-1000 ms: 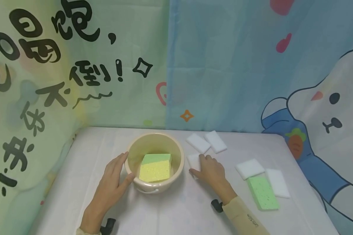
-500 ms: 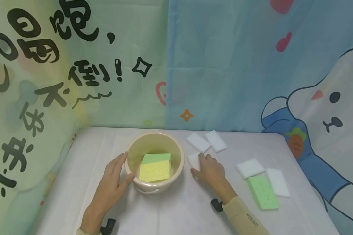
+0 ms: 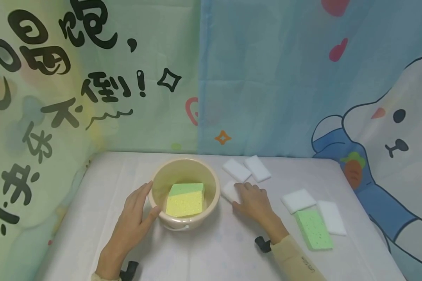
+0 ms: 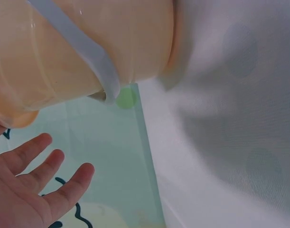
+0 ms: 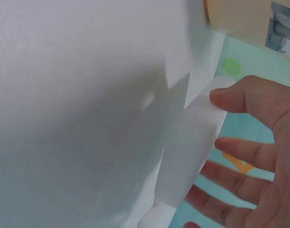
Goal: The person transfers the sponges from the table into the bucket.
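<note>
A cream bucket (image 3: pixel 190 223) stands on the white-covered table, holding a yellow-and-green sponge block (image 3: pixel 185 203). At its left side my left hand (image 3: pixel 131 222) touches the rim with thumb and fingertips, the fingers mostly straight. In the left wrist view that hand's (image 4: pixel 35 190) other fingers spread apart below the bucket (image 4: pixel 111 42). To the right of the bucket my right hand (image 3: pixel 254 205) pinches a white sponge pad (image 3: pixel 229 190), partly hidden by the fingers. The right wrist view has the thumb (image 5: pixel 225 99) on the pad (image 5: pixel 192 137) and fingertips along its far edge.
Two white pads (image 3: pixel 237 170) lie behind the right hand. Farther right, a green sponge (image 3: pixel 314 230) lies beside two more white pads (image 3: pixel 299 201). Printed curtains (image 3: pixel 260 97) hang behind the table (image 3: pixel 204 257) and along its left side.
The right hand has shifted slightly, and the white pad under its fingers has turned and slid a little toward the bucket. The left hand and the bucket have stayed put.
</note>
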Available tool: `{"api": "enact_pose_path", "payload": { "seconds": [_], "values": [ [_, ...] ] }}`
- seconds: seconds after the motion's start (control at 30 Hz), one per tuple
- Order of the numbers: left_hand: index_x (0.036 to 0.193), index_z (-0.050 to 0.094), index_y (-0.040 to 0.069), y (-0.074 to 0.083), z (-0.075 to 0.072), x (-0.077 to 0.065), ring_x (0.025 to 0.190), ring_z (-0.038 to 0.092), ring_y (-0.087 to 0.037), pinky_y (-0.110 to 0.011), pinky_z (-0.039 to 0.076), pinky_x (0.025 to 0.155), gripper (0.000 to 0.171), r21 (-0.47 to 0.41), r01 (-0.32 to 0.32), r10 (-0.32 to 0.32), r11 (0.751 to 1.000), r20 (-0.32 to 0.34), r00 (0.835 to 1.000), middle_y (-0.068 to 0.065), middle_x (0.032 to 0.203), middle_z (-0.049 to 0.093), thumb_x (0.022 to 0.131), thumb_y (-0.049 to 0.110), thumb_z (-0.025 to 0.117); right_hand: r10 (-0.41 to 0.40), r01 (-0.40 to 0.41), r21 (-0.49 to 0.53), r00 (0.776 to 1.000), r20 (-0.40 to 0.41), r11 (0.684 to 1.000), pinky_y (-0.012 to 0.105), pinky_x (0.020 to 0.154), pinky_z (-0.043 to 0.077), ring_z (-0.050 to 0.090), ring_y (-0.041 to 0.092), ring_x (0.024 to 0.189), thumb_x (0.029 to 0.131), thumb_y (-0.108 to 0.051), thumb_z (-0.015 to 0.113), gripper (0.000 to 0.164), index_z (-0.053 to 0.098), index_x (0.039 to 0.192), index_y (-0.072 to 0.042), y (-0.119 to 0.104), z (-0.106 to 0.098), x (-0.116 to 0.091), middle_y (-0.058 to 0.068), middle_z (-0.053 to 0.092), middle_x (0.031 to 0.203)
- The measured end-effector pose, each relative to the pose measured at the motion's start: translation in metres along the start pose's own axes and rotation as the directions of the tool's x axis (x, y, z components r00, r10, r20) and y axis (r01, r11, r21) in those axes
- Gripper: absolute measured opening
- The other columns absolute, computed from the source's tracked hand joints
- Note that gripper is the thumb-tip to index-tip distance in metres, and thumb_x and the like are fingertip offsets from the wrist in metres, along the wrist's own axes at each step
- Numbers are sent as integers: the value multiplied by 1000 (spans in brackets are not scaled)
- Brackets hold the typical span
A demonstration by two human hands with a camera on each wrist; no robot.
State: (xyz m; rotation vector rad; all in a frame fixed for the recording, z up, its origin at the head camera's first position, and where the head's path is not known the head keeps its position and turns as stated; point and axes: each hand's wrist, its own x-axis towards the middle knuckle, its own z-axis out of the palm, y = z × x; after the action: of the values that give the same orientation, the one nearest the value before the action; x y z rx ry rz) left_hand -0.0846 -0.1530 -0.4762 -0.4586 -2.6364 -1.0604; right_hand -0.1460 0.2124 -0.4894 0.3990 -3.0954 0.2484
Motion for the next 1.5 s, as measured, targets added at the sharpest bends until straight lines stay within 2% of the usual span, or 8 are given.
{"api": "enact_pose_path", "payload": {
  "seconds": [0.23,0.63,0.93,1.2,1.5],
  "values": [
    [159,27,18,1,0,1,142,32,-35,-60,31,111,72,0,-4,4,1000,-3,1000,-13,157,36,98,27,65,-42,42,17,999,5,999,61,85,44,56,38,105,87,-25,74,53,58,133,-5,7,-12,-2,17,61,124],
    [159,29,16,0,1,1,141,33,-36,-60,32,110,72,-1,-23,22,1000,-14,1000,-15,155,37,97,25,66,-100,102,28,992,-72,994,65,89,41,55,42,113,84,-19,68,51,59,132,-6,8,-43,-5,14,60,131],
    [159,28,16,1,1,1,141,33,-37,-61,31,110,72,-1,-19,19,1000,-6,1000,-15,155,37,98,25,66,-123,125,12,987,-103,992,67,95,36,52,42,117,85,-19,65,49,59,132,-6,2,-78,-6,15,58,133],
    [159,28,16,0,0,0,142,33,-36,-61,30,111,71,-12,-15,15,1000,-6,1000,-14,156,36,99,27,64,-211,204,-60,961,-180,977,66,97,36,54,42,116,85,-18,66,49,60,132,-6,-5,-100,-8,15,59,132],
    [159,29,15,0,1,0,140,34,-38,-61,32,109,72,-3,-24,24,1000,-16,1000,-14,155,38,97,24,66,-277,271,-56,932,-233,961,65,96,37,54,42,117,85,-18,66,48,62,131,-7,-18,-117,-4,14,62,130]
  ]
}}
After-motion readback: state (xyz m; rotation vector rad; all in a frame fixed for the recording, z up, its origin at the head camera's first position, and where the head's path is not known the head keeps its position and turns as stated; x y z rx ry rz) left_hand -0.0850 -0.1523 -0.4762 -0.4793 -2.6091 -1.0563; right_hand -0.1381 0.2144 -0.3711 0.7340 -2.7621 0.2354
